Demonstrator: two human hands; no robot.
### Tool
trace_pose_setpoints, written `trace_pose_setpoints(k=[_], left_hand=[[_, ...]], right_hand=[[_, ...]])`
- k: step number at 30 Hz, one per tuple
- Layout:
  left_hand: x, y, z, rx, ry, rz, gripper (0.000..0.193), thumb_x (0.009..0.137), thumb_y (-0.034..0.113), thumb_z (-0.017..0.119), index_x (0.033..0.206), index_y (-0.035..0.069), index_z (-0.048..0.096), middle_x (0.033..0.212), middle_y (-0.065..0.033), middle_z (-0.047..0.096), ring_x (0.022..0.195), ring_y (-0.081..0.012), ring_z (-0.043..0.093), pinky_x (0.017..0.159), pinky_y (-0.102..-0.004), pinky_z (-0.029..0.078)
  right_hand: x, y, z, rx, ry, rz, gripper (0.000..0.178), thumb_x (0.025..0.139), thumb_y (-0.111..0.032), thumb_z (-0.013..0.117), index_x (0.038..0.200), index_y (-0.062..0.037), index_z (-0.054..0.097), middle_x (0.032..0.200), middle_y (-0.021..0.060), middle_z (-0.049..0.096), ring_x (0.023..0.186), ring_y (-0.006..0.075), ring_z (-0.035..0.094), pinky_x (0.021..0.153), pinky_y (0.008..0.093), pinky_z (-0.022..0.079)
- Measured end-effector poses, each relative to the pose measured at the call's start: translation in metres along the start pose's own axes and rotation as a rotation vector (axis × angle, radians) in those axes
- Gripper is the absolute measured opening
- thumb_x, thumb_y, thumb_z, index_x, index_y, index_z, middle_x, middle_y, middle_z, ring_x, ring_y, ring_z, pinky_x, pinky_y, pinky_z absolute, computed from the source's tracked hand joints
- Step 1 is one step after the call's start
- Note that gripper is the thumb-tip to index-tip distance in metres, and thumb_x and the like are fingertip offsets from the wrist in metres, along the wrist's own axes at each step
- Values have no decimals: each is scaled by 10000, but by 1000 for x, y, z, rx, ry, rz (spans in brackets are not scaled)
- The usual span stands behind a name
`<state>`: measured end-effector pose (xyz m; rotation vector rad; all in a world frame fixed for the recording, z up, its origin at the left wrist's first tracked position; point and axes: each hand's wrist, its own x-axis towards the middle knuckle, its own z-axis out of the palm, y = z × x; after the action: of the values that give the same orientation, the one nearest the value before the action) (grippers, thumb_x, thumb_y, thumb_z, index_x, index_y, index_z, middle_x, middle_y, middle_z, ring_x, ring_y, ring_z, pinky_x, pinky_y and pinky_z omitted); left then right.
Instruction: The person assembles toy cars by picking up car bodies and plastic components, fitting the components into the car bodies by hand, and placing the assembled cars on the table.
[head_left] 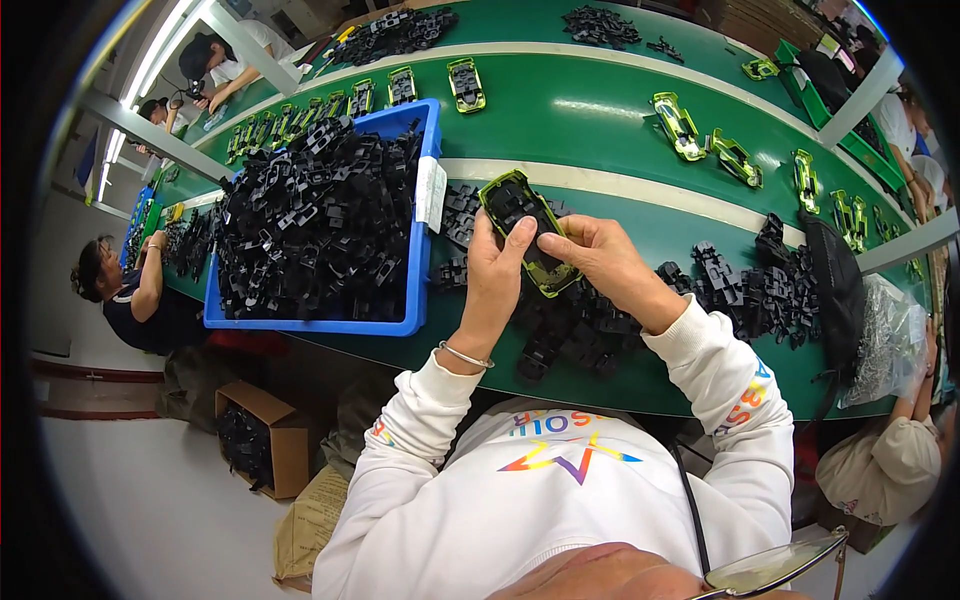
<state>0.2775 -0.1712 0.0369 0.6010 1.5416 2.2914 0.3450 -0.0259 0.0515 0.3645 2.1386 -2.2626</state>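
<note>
Both hands hold one lime-green toy car body (511, 198) above the green table, its hollow underside facing up with a black plastic part inside. My left hand (492, 272) grips its left side, thumb pressed on the black part. From the right, my right hand (608, 262) grips the lower end, its thumb also on the black part. The fingers beneath the body are mostly hidden. Below and around the hands lie loose black plastic parts (570, 335), with more black parts (745, 285) heaped to the right.
A blue crate (420, 310) full of black parts stands left of my hands. Beyond, a green conveyor belt (570, 95) carries several lime-green car bodies (678, 126). A black bag (832, 285) and a clear plastic bag (888, 335) are at the right. Other people work nearby.
</note>
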Motion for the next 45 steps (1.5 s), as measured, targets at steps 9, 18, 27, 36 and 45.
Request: trace_pose_setpoints(k=[9, 18, 27, 36, 45], left_hand=[[14, -8, -3, 119, -25, 1, 345, 991, 255, 612, 1192, -4, 504, 1045, -47, 617, 932, -101, 569, 864, -261, 467], [-4, 7, -26, 37, -17, -84, 557, 1003, 220, 565, 1462, -12, 351, 1246, -167, 632, 1094, -225, 643, 947, -319, 475], [-10, 27, -46, -8, 14, -171, 359, 1002, 127, 560, 1332, -9, 518, 1106, -108, 677, 1011, -162, 640, 930, -287, 496], [1, 25, -38, 51, -9, -177, 330, 999, 107, 554, 1308, -10, 546, 1084, -112, 679, 984, -163, 644, 926, -288, 498], [-2, 25, -35, 176, 51, -150, 315, 1001, 130, 553, 1283, -11, 563, 1053, -98, 689, 953, -153, 653, 876, -269, 504]], right_hand=[[13, -7, -14, -63, 33, -42, 336, 929, -293, 690, 968, 40, 697, 811, 47, 679, 665, 69, 562, 581, 246, 452], [143, -4, -77, -186, 239, 61, 287, 959, -289, 656, 921, -8, 706, 792, 22, 680, 688, 93, 626, 619, 255, 484], [310, 17, -96, -352, 575, -103, 461, 837, -317, 750, 1112, 45, 671, 908, 162, 727, 704, 232, 714, 610, 349, 580], [292, -12, -82, -1103, 599, -56, 565, 860, -573, 606, 887, -18, 714, 905, 212, 715, 868, 391, 690, 773, 475, 541], [185, -33, -156, -1593, 744, -336, 678, 770, -534, 744, 1240, -70, 587, 1057, 165, 663, 950, 326, 651, 814, 442, 509]])
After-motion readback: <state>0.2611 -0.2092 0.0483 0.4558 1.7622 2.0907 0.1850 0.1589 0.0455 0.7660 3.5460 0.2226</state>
